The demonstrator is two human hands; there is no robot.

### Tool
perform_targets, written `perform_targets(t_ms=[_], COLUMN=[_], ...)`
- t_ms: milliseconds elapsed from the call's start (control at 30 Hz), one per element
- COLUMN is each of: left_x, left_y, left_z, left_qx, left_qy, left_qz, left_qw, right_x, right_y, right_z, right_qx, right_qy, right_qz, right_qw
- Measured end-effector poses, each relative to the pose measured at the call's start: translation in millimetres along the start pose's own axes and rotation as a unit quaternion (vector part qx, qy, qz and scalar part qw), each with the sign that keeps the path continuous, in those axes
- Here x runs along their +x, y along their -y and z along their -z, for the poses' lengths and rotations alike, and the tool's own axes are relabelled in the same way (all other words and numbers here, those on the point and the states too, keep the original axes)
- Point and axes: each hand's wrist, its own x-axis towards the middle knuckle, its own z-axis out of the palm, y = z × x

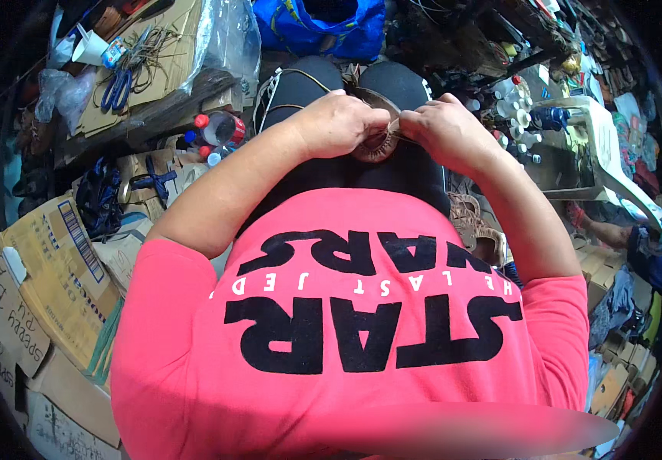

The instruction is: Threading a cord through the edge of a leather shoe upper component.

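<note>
A brown leather shoe (377,147), with a row of stitches along its rounded end, is held between my knees. My left hand (342,123) is closed in a pinch at the shoe's left edge; what its fingertips grip is hidden. On the other side my right hand (447,132) pinches a thin pale thread (397,126) close above the leather. A long yellowish cord (300,72) loops over my left knee, beside my left hand. Both hands are near each other over the shoe, fingers bent.
Blue-handled scissors (118,88) lie on cardboard at the far left, above several plastic bottles (223,129). A blue bag (319,31) is beyond my knees. At the right stand more bottles (511,107) and a white plastic chair (615,153). Cardboard boxes (55,268) are stacked left.
</note>
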Motion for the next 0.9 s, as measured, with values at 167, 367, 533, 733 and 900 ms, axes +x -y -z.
perform_targets(t_ms=[167,367,533,733,900], left_x=[-64,-56,-6,-87,-244], left_y=[15,-6,-69,12,92], left_z=[36,82,44,79,233], left_qx=[0.137,-0.346,-0.681,0.083,0.394], left_qy=[-0.037,-0.218,-0.048,-0.078,-0.237], left_qz=[0.082,0.128,-0.021,0.044,0.293], left_qw=[0.986,0.904,0.73,0.993,0.838], right_x=[-45,-40,13,-70,-236], right_y=[-51,-67,7,-25,-143], right_z=[-15,-11,2,-16,-51], right_qx=[0.1,0.697,0.889,0.367,0.059], right_qy=[-0.045,-0.243,-0.115,-0.056,-0.069], right_qz=[-0.068,-0.187,0.097,-0.159,-0.408], right_qw=[0.992,0.648,0.433,0.915,0.908])
